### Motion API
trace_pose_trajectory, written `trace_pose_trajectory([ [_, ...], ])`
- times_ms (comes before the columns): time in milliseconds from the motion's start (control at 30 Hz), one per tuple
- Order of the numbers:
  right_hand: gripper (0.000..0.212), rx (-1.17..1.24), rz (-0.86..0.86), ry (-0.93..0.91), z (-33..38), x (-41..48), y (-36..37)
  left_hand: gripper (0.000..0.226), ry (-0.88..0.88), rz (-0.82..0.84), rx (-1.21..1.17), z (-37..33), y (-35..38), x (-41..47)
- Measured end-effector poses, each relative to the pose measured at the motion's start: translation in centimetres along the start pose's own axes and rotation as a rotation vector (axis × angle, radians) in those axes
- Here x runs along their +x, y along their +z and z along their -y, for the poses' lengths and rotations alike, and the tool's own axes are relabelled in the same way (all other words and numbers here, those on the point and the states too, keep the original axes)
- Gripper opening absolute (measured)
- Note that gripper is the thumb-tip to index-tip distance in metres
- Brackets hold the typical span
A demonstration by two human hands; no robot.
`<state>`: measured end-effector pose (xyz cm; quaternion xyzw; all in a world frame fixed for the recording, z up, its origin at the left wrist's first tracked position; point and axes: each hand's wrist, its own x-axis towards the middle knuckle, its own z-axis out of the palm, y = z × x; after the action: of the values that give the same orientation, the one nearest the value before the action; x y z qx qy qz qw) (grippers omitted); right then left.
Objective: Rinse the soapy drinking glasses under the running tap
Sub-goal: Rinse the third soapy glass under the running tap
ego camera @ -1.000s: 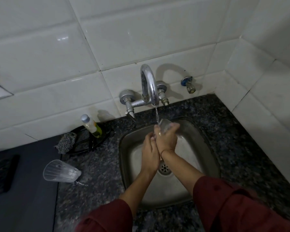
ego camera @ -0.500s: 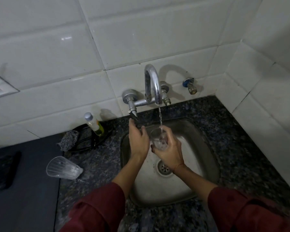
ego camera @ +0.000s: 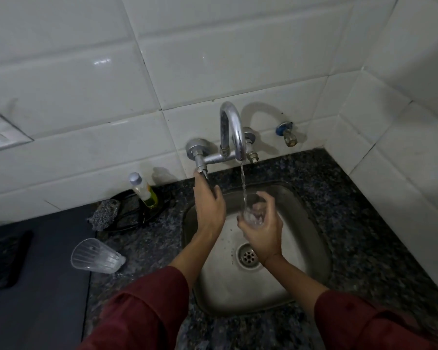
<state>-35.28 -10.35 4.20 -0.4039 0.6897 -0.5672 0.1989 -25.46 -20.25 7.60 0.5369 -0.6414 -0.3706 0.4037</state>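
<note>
**Clear glass under the stream, other hand up at the valve**

The right hand (ego camera: 262,233) grips a clear drinking glass (ego camera: 250,212) from below, fingers curled round its wall, with the mouth turned up toward the tap. A thin stream of water (ego camera: 242,183) falls from the tap spout (ego camera: 234,132) into the glass. The left hand (ego camera: 209,205) is apart from the right, stretched up with its fingers extended to the left valve (ego camera: 199,157). Its fingertips meet the valve's knob, but whether they pinch it cannot be told. Both forearms come out of dark red sleeves (ego camera: 147,306).

Both hands are over a steel sink (ego camera: 306,223), with the drain (ego camera: 248,256) just below the right wrist. The sink is set in a speckled granite counter (ego camera: 364,223). To its left a second glass (ego camera: 96,257) lies on its side, where the granite meets a dark grey surface (ego camera: 36,274). Behind that, a grey scrubber (ego camera: 103,214) and a small bottle (ego camera: 143,189) sit at a black tray (ego camera: 132,213) against the white tiled wall (ego camera: 213,59).
</note>
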Motion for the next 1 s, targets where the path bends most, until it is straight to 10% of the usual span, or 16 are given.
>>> trace_pose_trajectory([
  [133,0.066,0.089,0.072,-0.004,0.6,-1.1,0.1,0.078,0.089,0.159,0.055,1.2,-1.6,0.2],
  [300,0.067,0.331,0.234,0.315,3.0,0.7,0.1,0.044,-0.027,-0.004,-0.033,1.7,-2.8,-1.6],
  [400,0.068,0.37,0.397,0.455,3.8,1.8,-0.7,0.022,0.047,0.17,-0.142,1.7,-1.8,-2.5],
  [633,0.046,0.696,0.674,0.829,5.9,3.1,-2.3,0.038,-0.151,0.396,-0.443,-0.8,-0.3,-2.3],
  [867,0.031,0.334,0.721,0.728,9.7,4.5,-3.6,0.044,-0.479,0.318,-0.502,-1.7,-0.3,-1.4],
  [1000,0.055,0.052,0.521,0.516,11.4,4.3,-3.1,0.036,-0.652,0.241,-0.507,-3.4,-1.2,-0.2],
])
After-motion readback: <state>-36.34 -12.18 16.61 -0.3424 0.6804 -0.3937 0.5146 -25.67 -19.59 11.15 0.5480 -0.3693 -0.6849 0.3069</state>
